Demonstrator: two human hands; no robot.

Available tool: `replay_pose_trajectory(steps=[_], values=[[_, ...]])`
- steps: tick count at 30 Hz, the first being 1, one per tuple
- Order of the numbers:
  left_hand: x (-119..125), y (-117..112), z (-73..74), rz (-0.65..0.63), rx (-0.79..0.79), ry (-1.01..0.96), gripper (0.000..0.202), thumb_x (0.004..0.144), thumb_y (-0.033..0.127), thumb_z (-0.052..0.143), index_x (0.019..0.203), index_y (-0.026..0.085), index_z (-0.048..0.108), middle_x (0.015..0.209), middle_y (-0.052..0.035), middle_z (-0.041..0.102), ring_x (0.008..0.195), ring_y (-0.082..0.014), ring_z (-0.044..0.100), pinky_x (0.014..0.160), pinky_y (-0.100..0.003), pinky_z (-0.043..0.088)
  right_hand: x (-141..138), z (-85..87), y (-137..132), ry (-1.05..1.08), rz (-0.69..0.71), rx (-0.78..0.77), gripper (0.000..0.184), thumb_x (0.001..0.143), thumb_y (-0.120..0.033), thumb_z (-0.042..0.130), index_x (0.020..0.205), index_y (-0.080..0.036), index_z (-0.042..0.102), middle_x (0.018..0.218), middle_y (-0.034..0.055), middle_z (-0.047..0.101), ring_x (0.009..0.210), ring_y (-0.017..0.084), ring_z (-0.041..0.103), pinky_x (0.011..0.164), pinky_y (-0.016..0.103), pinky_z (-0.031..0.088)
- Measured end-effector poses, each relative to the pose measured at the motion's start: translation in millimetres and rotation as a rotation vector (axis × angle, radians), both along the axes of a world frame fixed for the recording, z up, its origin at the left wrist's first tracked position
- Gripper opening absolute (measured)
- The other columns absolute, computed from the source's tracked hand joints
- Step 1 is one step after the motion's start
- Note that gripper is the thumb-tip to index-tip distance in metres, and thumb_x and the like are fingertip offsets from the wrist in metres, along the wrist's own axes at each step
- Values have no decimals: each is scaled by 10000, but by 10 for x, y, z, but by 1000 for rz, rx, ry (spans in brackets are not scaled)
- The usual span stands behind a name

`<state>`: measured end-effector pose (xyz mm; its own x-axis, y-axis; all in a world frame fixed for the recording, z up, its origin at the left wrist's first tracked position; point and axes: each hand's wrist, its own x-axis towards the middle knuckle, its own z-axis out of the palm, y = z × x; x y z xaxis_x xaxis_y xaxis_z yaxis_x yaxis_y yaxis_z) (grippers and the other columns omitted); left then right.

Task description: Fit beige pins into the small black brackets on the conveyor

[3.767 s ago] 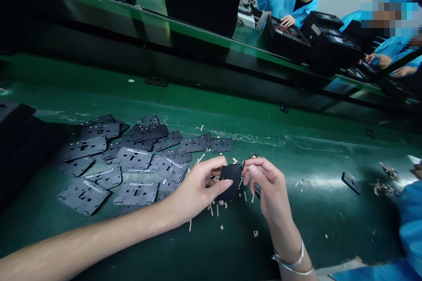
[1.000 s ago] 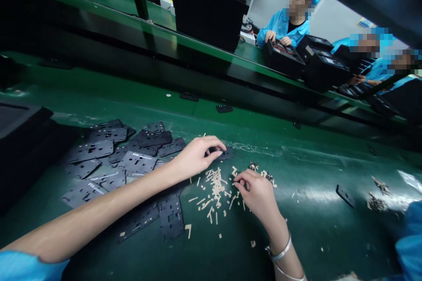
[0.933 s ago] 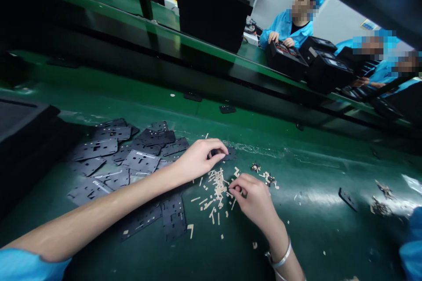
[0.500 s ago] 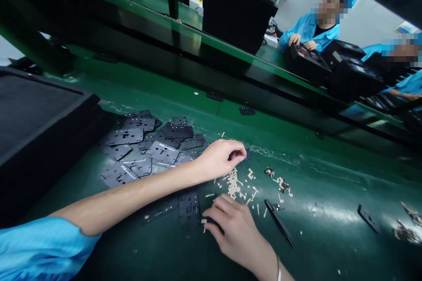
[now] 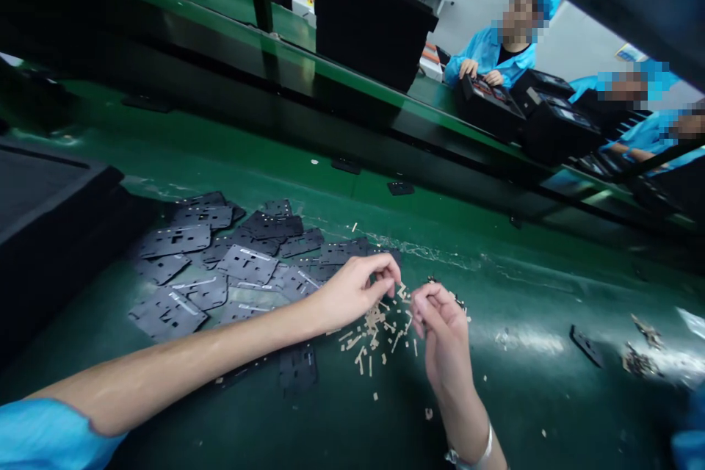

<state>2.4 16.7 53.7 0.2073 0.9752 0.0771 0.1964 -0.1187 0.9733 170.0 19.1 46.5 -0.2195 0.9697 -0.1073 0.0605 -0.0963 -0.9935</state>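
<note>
My left hand (image 5: 355, 294) reaches in from the lower left, its fingers curled together at the edge of a black perforated plate (image 5: 385, 254). Whatever lies inside those fingers is hidden. My right hand (image 5: 443, 330) is raised just to the right, its fingertips gathered beside a scatter of small beige strips (image 5: 374, 330). Its grip is unclear. Under my left forearm lies a black plate (image 5: 297, 371). Farther left, a heap of similar plates (image 5: 247, 264) overlaps on the green conveyor belt (image 5: 529, 294).
A black padded box (image 5: 49, 213) stands at the far left. On the right lie a loose black plate (image 5: 585, 345) and a clump of scrap (image 5: 639, 360). Beyond a raised green rail, a co-worker (image 5: 490, 62) in blue handles black cases (image 5: 490, 109).
My right hand has risen from the belt to the strips, and the black tweezers beside it are no longer visible. My left hand remains at the plate's edge, and the view has shifted slightly.
</note>
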Motion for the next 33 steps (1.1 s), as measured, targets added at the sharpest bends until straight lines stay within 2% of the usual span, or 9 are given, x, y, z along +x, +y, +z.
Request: replay_pose_trajectory(steps=[3,11,13,16,20,23,27,30,33], values=[[124,-92,-20,-61,-90,-89,26,803,144,552,816,148,574,721,6,599,659,-117,544,605,-219,430,11,-36,17,165,-86,-100,151,756,-301,656,718,-191,560,615,-51,438,497,72,339,432,185,260],[179,-188,-34,-33,-143,-240,169,883,210,476,797,137,601,660,9,568,600,-104,511,574,-211,411,-36,-109,-63,151,-115,-72,143,746,-286,669,713,-177,583,593,-48,474,469,62,351,412,179,262],[175,-186,-47,-19,-126,-214,175,888,212,472,807,137,608,659,11,565,587,-99,497,552,-203,395,-12,-104,-60,69,-130,28,110,757,-269,662,735,-184,596,628,-34,516,496,75,411,424,185,302],[170,-181,-71,10,-50,-106,186,893,192,465,804,140,619,646,20,556,559,-89,472,520,-195,363,24,-68,-72,-187,-121,332,6,778,-204,646,776,-199,643,750,7,598,608,114,525,485,216,380],[156,-176,-115,61,167,81,178,879,120,474,814,136,639,679,2,602,619,-108,529,598,-221,403,61,-16,-85,-448,-54,697,156,782,-104,629,868,-225,679,836,27,641,651,129,561,509,241,409],[140,-173,-161,78,354,201,195,879,97,463,841,122,653,766,-46,653,715,-146,576,671,-261,439,78,-10,-67,-515,-32,779,186,779,-81,630,885,-226,674,835,27,650,671,139,578,535,254,434],[122,-166,-205,65,468,350,241,889,104,436,829,116,669,726,-62,655,681,-169,573,614,-280,450,81,-19,-48,-547,8,824,186,777,-73,626,882,-220,668,823,28,650,673,145,587,578,277,464],[113,-154,-191,51,450,353,242,881,97,445,828,118,679,716,-58,659,679,-171,582,613,-282,458,70,-14,-52,-558,19,840,193,772,-61,620,875,-218,661,811,26,646,681,145,590,602,283,478],[114,-143,-153,42,337,275,213,864,83,482,835,125,689,754,-51,680,701,-162,608,653,-272,471,61,-7,-55,-568,18,866,191,772,-59,617,868,-219,656,800,24,647,680,143,590,615,286,485]])
